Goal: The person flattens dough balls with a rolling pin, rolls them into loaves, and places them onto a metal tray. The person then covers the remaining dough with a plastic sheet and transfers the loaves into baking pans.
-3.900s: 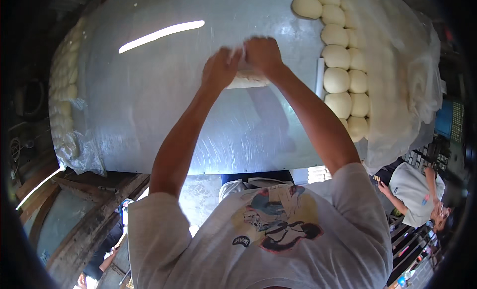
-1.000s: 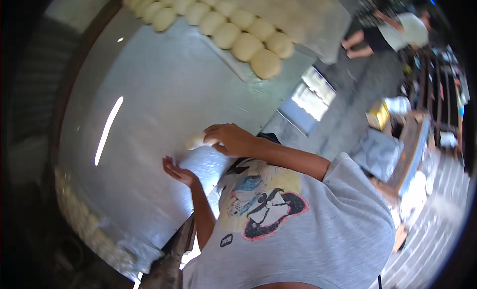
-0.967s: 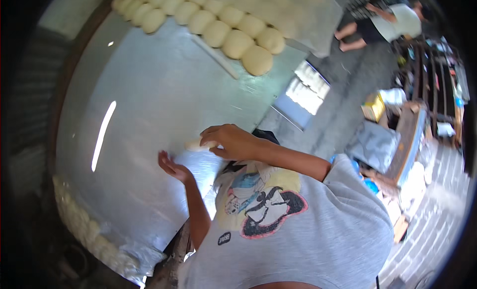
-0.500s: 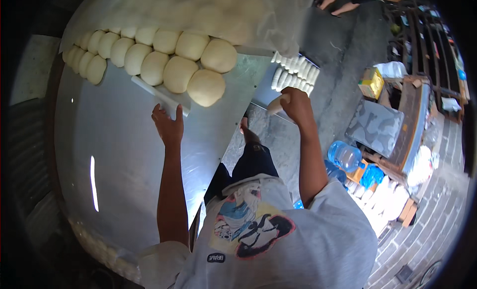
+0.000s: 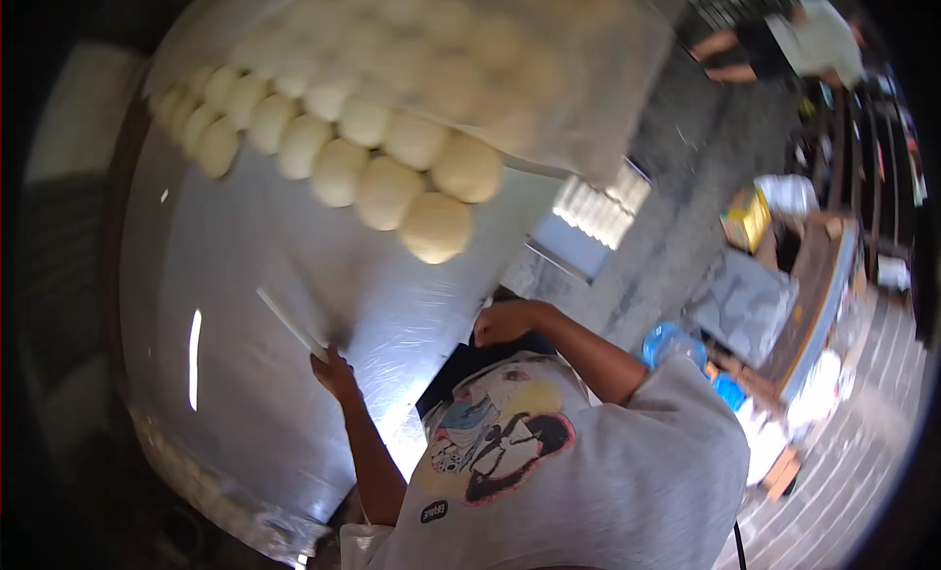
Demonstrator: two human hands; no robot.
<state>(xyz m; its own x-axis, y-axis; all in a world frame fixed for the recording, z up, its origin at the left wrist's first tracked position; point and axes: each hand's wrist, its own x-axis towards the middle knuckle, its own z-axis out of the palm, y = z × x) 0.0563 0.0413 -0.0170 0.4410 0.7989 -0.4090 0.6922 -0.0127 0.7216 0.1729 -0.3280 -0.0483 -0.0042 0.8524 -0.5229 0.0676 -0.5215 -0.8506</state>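
My left hand (image 5: 336,374) grips the near end of a long, thin white bar (image 5: 285,318), held at a slant over the metal worktable (image 5: 216,374). Whether the bar is flat or round is blurred. Closed into a loose fist, my right hand (image 5: 505,323) is in front of my waist near the table's right edge, and no object shows in it. Rows of round dough balls (image 5: 436,227) lie on the far part of the table. Beyond the table's right edge, a tray (image 5: 561,259) carries several long white dough pieces (image 5: 600,209).
Translucent plastic sheeting (image 5: 578,129) covers the farther dough balls. To the right stand a wooden bench (image 5: 818,286) with a grey patterned square pad (image 5: 743,305), a yellow box (image 5: 747,219) and a blue water bottle (image 5: 671,345). Another person (image 5: 818,41) is at the far right.
My right hand has come back from the tray to my waist; the dough piece it held no longer shows in it. My left hand has closed on the white bar and drawn it nearer. The view has shifted.
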